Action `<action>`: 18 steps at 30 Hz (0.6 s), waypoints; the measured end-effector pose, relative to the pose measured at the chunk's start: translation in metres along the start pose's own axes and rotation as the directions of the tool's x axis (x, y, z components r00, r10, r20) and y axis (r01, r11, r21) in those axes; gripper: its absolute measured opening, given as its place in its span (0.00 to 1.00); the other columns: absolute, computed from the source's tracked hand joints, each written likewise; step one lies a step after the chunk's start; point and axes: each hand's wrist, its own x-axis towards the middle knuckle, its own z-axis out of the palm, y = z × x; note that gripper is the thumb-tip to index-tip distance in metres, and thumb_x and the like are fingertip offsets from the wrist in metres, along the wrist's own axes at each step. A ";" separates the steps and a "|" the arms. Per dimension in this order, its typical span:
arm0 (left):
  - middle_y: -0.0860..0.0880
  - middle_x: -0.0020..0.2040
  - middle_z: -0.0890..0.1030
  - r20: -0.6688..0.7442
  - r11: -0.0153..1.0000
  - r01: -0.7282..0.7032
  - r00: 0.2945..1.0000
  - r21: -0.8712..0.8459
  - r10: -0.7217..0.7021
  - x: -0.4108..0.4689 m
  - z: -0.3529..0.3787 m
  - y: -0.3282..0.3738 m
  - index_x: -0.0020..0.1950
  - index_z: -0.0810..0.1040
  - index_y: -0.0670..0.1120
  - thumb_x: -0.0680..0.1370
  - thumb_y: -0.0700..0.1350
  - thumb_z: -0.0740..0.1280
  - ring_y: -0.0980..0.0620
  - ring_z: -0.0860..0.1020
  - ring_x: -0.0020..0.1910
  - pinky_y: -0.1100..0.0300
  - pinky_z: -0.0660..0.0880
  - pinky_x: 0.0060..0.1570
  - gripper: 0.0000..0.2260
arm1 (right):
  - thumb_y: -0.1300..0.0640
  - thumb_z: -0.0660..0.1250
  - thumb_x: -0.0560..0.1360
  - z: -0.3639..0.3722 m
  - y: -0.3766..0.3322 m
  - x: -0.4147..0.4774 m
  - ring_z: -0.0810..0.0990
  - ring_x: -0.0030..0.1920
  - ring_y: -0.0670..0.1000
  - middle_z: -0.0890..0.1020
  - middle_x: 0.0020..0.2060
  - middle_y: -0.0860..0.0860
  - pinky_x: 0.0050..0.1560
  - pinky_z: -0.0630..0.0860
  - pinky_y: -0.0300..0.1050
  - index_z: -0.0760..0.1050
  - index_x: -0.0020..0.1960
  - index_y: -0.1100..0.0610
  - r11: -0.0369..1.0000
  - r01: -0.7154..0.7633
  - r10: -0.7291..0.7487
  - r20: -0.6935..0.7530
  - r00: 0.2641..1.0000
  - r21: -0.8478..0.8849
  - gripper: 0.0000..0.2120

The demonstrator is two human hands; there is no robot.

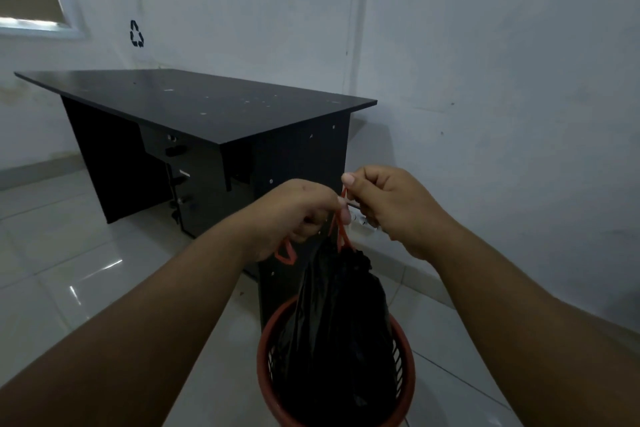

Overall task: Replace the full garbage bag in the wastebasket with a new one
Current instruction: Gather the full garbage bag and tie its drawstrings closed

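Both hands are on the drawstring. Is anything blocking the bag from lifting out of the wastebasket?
Nothing visible does. Left hand and right hand pinch the orange drawstring above the black garbage bag; the black desk stands behind the red wastebasket, not over it.

Both hands [301, 215] [388, 204] pinch the garbage bag's [336, 333] orange drawstring [341, 229].

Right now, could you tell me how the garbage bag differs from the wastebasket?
The garbage bag is black, crinkled film; the wastebasket is red with slotted walls. The garbage bag is cinched shut on an orange drawstring; the wastebasket stands open-topped. The garbage bag rises above the wastebasket's rim. Both are upright.
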 end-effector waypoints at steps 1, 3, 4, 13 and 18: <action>0.55 0.27 0.70 -0.006 0.996 -0.021 1.000 0.086 0.022 -0.002 0.001 0.002 0.42 0.82 0.45 0.82 0.46 0.66 0.56 0.63 0.26 0.64 0.60 0.28 0.11 | 0.48 0.63 0.83 0.001 0.004 0.001 0.71 0.27 0.43 0.77 0.28 0.46 0.30 0.70 0.35 0.77 0.43 0.63 0.999 -0.023 0.023 -0.010 1.000 0.035 0.19; 0.56 0.25 0.74 -0.013 0.987 -0.045 0.999 0.153 0.048 -0.005 0.002 0.003 0.43 0.80 0.43 0.82 0.45 0.68 0.60 0.68 0.24 0.69 0.65 0.27 0.09 | 0.49 0.62 0.83 0.005 0.009 0.001 0.77 0.30 0.41 0.81 0.35 0.51 0.31 0.72 0.32 0.78 0.49 0.66 0.987 -0.084 0.085 0.000 0.996 0.138 0.19; 0.57 0.25 0.75 -0.017 0.987 -0.050 0.998 0.152 0.053 -0.005 0.001 0.002 0.44 0.80 0.41 0.82 0.43 0.68 0.62 0.70 0.23 0.72 0.66 0.26 0.08 | 0.49 0.61 0.84 0.009 0.012 0.001 0.80 0.32 0.41 0.83 0.37 0.53 0.31 0.73 0.31 0.78 0.51 0.66 0.969 -0.126 0.122 0.032 0.992 0.215 0.19; 0.53 0.26 0.70 -0.054 0.985 0.041 0.998 0.169 -0.033 -0.009 -0.011 -0.013 0.43 0.83 0.45 0.81 0.47 0.69 0.56 0.62 0.25 0.63 0.59 0.27 0.10 | 0.48 0.60 0.84 0.032 0.029 0.003 0.80 0.36 0.51 0.81 0.36 0.55 0.42 0.78 0.46 0.76 0.47 0.60 0.903 -0.219 0.192 0.107 0.975 0.371 0.17; 0.54 0.27 0.74 -0.088 0.977 0.067 0.995 0.201 -0.050 -0.008 -0.013 -0.021 0.40 0.82 0.48 0.81 0.46 0.69 0.57 0.67 0.26 0.63 0.64 0.29 0.10 | 0.46 0.60 0.84 0.036 0.027 0.006 0.79 0.36 0.50 0.80 0.32 0.52 0.46 0.79 0.48 0.76 0.45 0.59 0.920 -0.232 0.216 0.084 0.973 0.317 0.18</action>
